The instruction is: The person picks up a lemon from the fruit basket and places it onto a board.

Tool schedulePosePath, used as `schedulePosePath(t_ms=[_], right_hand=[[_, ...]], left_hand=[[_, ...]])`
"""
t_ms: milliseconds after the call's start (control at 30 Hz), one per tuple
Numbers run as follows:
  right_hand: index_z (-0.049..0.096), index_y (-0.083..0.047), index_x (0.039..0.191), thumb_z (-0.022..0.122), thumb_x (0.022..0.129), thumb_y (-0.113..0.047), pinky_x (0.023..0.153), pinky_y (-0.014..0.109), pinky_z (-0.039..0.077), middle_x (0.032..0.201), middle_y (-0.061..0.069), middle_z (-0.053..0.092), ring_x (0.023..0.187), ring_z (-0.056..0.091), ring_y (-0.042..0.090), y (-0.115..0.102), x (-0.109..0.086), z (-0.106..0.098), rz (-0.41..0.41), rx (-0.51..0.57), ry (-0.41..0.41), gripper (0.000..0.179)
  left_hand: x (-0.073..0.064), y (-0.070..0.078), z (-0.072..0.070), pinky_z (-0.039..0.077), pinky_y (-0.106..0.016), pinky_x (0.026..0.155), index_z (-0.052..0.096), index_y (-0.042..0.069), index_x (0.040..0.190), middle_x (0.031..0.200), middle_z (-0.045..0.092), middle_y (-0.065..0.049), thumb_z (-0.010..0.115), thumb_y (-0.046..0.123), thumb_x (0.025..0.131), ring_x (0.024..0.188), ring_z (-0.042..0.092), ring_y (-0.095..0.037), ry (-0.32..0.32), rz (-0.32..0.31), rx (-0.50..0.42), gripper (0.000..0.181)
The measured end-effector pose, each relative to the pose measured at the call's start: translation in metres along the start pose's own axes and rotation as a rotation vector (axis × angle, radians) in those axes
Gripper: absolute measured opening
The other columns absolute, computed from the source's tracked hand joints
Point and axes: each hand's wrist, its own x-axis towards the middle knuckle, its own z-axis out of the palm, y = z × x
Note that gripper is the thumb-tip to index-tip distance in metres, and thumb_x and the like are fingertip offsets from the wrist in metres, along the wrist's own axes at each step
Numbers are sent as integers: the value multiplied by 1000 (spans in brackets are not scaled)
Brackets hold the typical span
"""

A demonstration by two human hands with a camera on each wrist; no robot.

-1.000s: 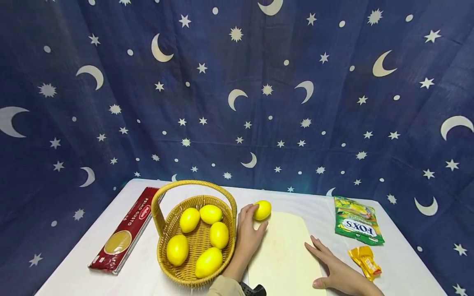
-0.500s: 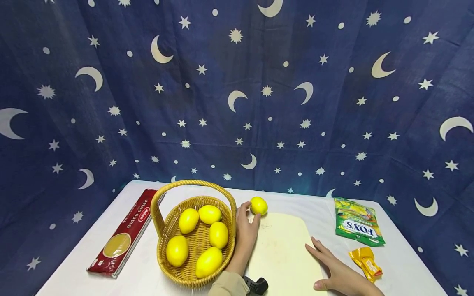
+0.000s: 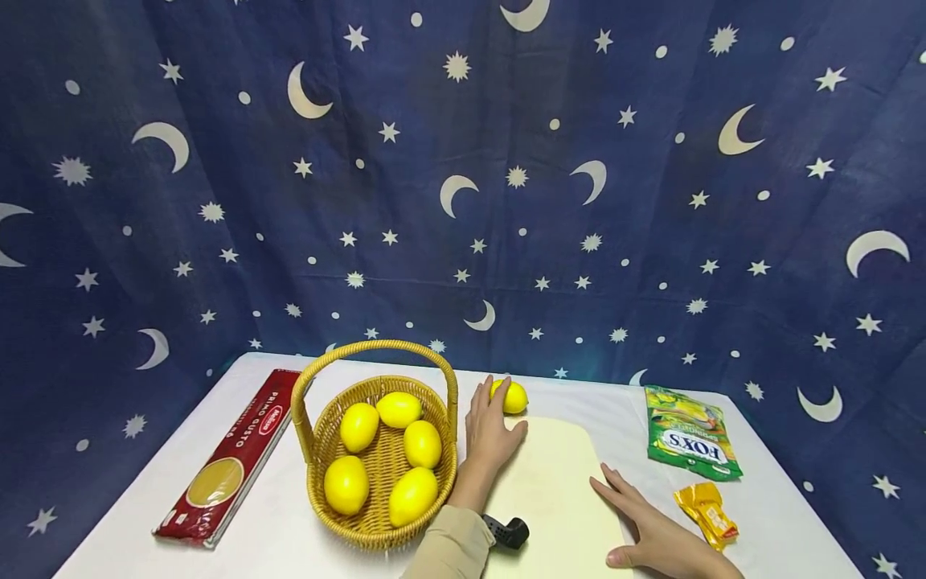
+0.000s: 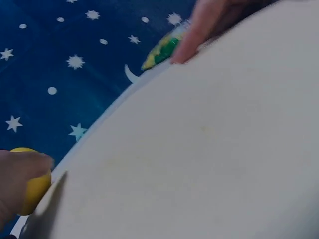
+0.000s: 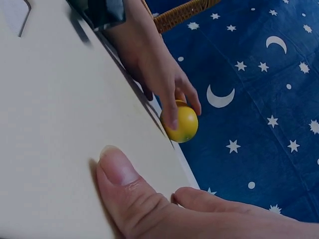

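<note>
A cream cutting board [image 3: 557, 490] lies on the white table. At its far left corner sits a yellow lemon [image 3: 517, 399]. My left hand [image 3: 489, 434] reaches past the board's left edge, fingers extended and touching the lemon's near left side. In the right wrist view those fingers lie over the lemon [image 5: 186, 125], covering part of it. My right hand [image 3: 647, 527] rests along the board's right edge, its thumb [image 5: 117, 167] on top of the board and the other fingers stretched out at the edge.
A wicker basket [image 3: 309, 474] with several lemons stands left of the board. Further left lies a red spaghetti pack [image 3: 235, 458]. On the right are a green Fox's sweets bag [image 3: 693, 434] and a small orange packet [image 3: 709, 515]. A starry blue curtain [image 3: 405, 201] hangs behind.
The lemon has shifted slightly toward the back of the table. My left fingers drew back from it, then came over it again. The right hand stays on the board's edge.
</note>
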Motion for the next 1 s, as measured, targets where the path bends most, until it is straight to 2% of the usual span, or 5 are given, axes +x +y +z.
schedulePosePath(t_ms=[167,300,700,867,1000], right_hand=[[26,-12,150,76,72,-43,100,76,13,157,25,4,139,4,54,0,1,1,9,-14,7,98],[27,-12,150,76,72,-43,100,76,13,157,25,4,139,4,54,-2,1,0,18,-17,7,98],[27,-12,150,75,73,-43,101,75,14,157,26,4,139,6,54,-2,-1,2,-14,-34,2,96],[26,-10,150,75,72,-44,101,75,12,157,26,3,139,5,53,-3,-1,3,-20,-25,11,98],[27,-8,150,76,71,-44,102,75,11,157,25,2,139,4,53,-3,1,3,2,-7,10,99]], left_hand=[[3,1,4,45,-41,89,57,20,120,124,53,-2,78,31,74,114,51,-23,86,6,34,52],[3,1,4,46,-38,83,59,21,120,112,54,-2,79,29,74,101,53,-22,115,4,72,50],[-1,2,0,48,-37,89,56,19,125,119,64,0,78,23,77,105,62,-20,45,-5,-47,52],[-10,15,-20,47,-37,96,58,18,124,120,63,0,79,21,76,110,60,-20,29,-4,-113,53],[-28,23,-39,45,-39,99,59,17,125,121,62,1,78,15,76,114,58,-19,-27,-16,-209,52]])
